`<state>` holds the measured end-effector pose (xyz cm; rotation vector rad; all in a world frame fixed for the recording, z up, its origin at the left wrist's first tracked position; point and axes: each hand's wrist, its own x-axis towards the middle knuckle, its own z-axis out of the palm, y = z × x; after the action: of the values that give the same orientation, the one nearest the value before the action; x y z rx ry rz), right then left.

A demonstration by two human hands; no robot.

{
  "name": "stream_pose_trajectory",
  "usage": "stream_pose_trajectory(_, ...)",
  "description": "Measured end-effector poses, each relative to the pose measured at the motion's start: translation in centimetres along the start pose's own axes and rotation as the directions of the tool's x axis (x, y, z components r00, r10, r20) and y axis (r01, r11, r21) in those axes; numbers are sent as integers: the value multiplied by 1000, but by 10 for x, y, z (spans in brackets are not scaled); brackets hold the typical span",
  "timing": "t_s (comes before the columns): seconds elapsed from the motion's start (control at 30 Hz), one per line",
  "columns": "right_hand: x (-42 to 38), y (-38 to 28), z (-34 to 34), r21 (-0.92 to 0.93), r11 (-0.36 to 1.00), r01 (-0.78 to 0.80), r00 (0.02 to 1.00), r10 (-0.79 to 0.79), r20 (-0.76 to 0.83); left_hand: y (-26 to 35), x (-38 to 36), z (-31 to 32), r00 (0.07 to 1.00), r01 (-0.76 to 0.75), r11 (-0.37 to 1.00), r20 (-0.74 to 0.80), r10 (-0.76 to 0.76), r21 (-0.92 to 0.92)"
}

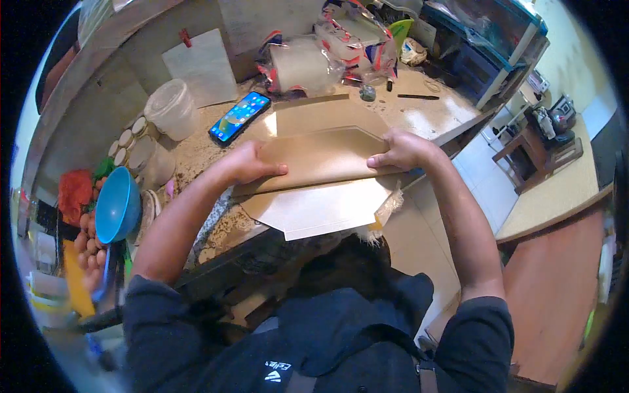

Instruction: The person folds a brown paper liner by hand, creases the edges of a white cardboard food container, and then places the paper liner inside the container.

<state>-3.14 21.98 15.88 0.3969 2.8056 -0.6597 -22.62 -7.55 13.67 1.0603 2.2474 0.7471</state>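
The person presses a fold into a sheet of brown paper (pixel 321 157) that lies on the counter (pixel 426 118) right in front of them. The left hand (pixel 252 164) lies flat and open on the folded flap, fingers together and pointing toward the right hand; it grips nothing, only pins the paper down. The right hand (pixel 403 150) rests on the flap's other end, fingers curled over its edge, thumb side hidden, so I cannot tell whether it pinches the paper or only presses it.

By the look of it the step in hand is creasing: the flap is already turned over and lies between the two hands. The next move likely calls for a firm, even stroke along the fold line just below both palms, with one hand holding the sheet steady so that it does not slide.

Beyond the left hand's fingertips lies a phone (pixel 239 116), screen lit, close to the paper's far corner. Farther out to that side stand a plastic tub (pixel 171 108) and a blue bowl (pixel 118 205).

The lower part of the sheet hangs over the counter edge toward the person. What lies under the paper is hidden. The bags (pixel 327 56) beyond the paper are too crumpled to make out.
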Motion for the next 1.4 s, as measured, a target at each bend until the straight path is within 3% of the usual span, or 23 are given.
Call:
stream_pose_trajectory(0.13,5,1,-6,4,1000,-24,996,23,82,-11,4,11,996,-86,995,-40,84,-49)
stream_pose_trajectory(0.23,7,-1,-6,33,999,-33,996,30,82,14,-12,13,997,26,999,-79,-23,30)
stream_pose_trajectory(0.3,8,-4,-8,-62,998,-27,997,31,74,20,-15,18,976,63,976,-215,-17,210)
stream_pose_trajectory(0.43,10,-7,-9,-62,997,-43,996,48,76,18,-15,25,916,120,921,-400,41,370)
stream_pose_trajectory(0.5,11,-7,-8,-125,991,-43,998,49,44,7,-9,28,841,-227,901,-392,372,369)
stream_pose_trajectory(0.53,11,-9,-8,-125,991,-42,998,48,45,2,-4,30,841,-226,902,-393,372,369)
stream_pose_trajectory(0.6,13,-16,-10,-232,968,-93,994,102,27,-7,11,28,755,-470,705,-172,633,532)
stream_pose_trajectory(0.73,7,-12,1,-220,975,-21,989,-12,-151,-14,27,27,761,-549,663,-24,649,509)
stream_pose_trajectory(0.8,-2,-23,6,-273,958,88,903,-193,-384,-17,32,29,803,-514,666,32,594,540)
stream_pose_trajectory(0.83,1,-30,8,-169,983,69,935,-123,-333,-19,33,31,798,-509,648,29,602,567)
stream_pose_trajectory(0.93,4,-51,20,-155,973,174,967,-198,-161,-17,29,30,820,-489,684,19,571,542)
stream_pose_trajectory(1.0,8,-53,25,-154,959,237,944,-265,-199,-22,33,33,805,-501,667,13,593,551)
stream_pose_trajectory(1.07,12,-61,17,-75,991,114,992,-118,-55,-20,30,35,792,-511,668,-6,611,540)
stream_pose_trajectory(1.2,25,-62,10,-69,995,77,996,-73,52,-18,27,34,742,-549,582,28,670,600)
stream_pose_trajectory(1.27,24,-76,8,-300,945,132,991,-128,35,-11,24,32,735,-583,564,84,673,585)
stream_pose_trajectory(1.4,31,-76,8,-345,930,128,991,-105,85,-9,33,32,772,-577,615,113,625,537)
